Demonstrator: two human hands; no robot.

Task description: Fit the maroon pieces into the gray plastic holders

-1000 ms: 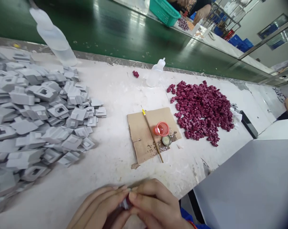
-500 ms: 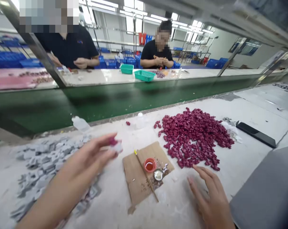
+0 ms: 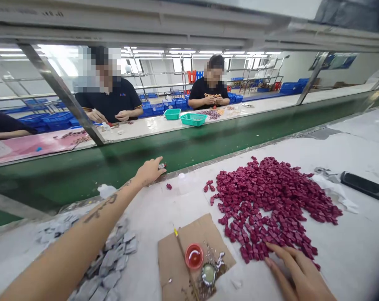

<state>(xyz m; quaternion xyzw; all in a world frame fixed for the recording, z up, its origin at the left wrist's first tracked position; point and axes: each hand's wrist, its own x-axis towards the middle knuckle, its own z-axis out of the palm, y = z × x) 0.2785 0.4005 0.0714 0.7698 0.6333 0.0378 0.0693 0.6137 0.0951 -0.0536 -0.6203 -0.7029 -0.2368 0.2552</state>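
Head view: white surface (image 3: 164, 209) by a green conveyor (image 3: 92, 167); left hand (image 3: 150, 169) pinches a small piece (image 3: 162, 166), seemingly; right hand (image 3: 297, 271), spread flat, touches the red pieces (image 3: 270, 200).

The left arm stretched from the lower left of the frame toward its centre, the left hand (image 3: 150, 170) curled palm down with fingers bunched (a tattoo ran along the forearm), while the right hand (image 3: 297, 274) lay flat, fingers spread, at lower right.
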